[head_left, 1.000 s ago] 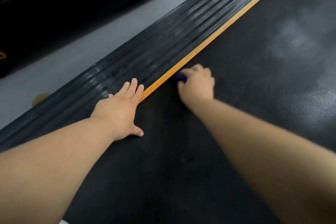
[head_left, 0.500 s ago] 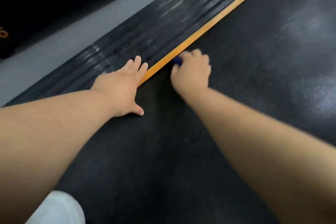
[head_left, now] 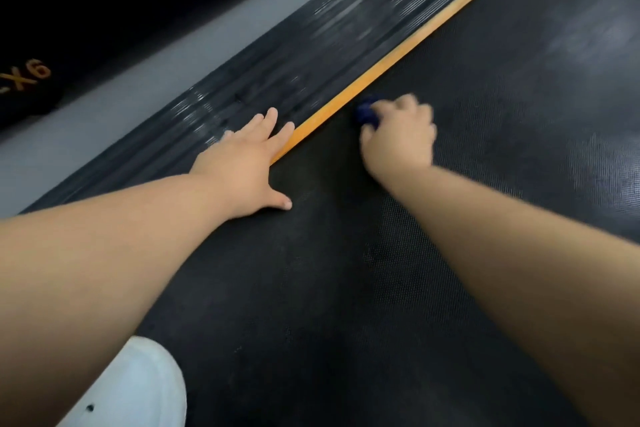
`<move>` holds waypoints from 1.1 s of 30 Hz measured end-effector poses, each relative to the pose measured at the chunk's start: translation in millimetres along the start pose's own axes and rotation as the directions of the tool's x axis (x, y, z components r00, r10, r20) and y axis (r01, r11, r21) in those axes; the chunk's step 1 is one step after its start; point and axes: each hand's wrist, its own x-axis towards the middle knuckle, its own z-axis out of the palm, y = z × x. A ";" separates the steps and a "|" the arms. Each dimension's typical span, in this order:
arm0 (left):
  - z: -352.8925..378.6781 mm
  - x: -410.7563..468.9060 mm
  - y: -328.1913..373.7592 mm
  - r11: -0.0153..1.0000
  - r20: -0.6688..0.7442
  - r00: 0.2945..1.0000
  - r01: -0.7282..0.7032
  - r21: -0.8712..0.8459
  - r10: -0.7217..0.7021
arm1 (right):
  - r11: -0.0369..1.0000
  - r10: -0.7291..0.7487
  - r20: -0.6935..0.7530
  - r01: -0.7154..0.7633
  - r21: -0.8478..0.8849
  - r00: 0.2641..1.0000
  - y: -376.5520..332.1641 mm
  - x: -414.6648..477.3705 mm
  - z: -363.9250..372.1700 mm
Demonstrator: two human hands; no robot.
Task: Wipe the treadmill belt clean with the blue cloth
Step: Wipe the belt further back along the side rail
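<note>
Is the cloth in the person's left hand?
No, the left hand lies flat and open across the orange stripe, while the right hand grips the cloth on the belt.

Matt, finely textured belt (head_left: 381,288); ribbed, slightly glossy side rail (head_left: 311,55).

We see bare treadmill belt (head_left: 519,184) ahead and right; our left hand (head_left: 242,166) lies across the orange strip (head_left: 398,55), blocking that edge.
</note>
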 end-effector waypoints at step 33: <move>12.3 -49.2 -29.8 0.971 0.080 0.987 0.120 0.206 -0.139 | 0.969 -0.246 0.088 0.244 0.040 0.965 -60.3 -77.0 26.8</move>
